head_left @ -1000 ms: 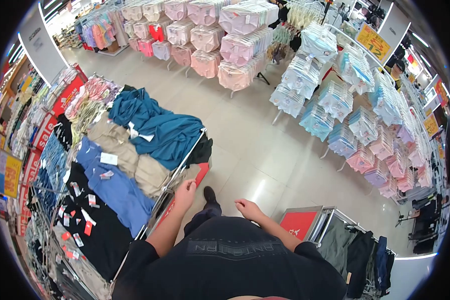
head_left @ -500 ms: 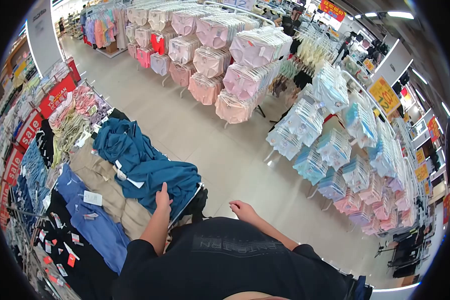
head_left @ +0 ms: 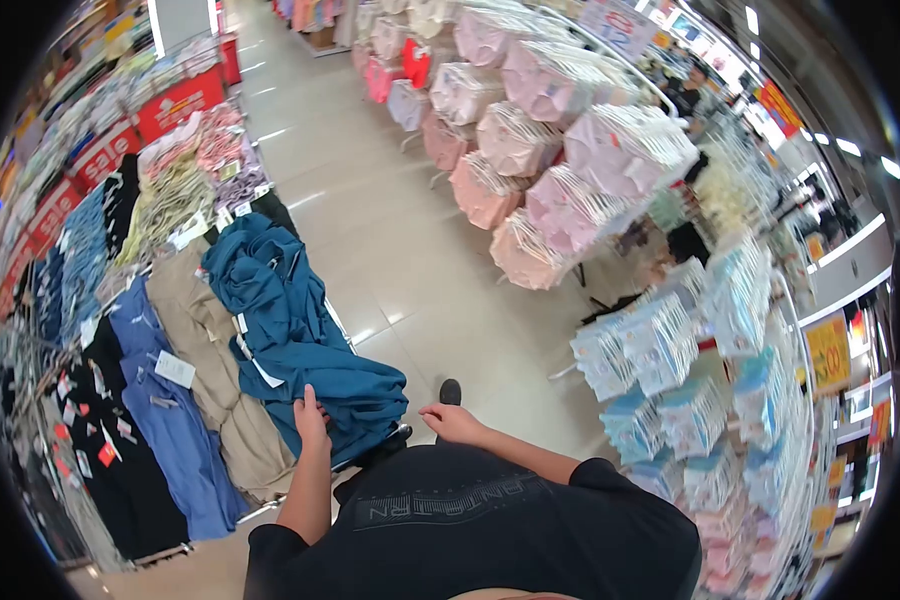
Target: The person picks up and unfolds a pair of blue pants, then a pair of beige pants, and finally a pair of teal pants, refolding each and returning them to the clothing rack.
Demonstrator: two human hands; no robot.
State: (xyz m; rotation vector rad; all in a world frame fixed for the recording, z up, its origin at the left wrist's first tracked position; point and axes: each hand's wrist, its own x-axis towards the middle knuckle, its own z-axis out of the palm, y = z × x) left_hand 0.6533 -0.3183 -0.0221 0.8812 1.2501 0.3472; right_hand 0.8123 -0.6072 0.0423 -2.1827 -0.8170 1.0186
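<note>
Teal-blue fabric garment pile (head_left: 305, 330) on display desk (head_left: 260, 505) — left hand (head_left: 310, 418) flat, fingers spread, pressing its 6 o'clock edge; right hand (head_left: 452, 423) loosely open, empty — beige folded trousers (head_left: 210, 370) at 9 o'clock.

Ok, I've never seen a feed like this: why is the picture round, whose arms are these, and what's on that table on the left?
The picture is round because it comes from one wide-angle camera worn on a person's head, looking forward and down. The arms and black T-shirt at the bottom belong to that person; there is no machine. The left hand rests flat on a pile of teal clothes at the near end of a display table. Beside the teal pile lie rows of beige garments, blue garments and black garments with tags. The right hand hangs open over the tiled floor, holding nothing. On the right stand racks of packaged garments in pink and pale blue.
</note>
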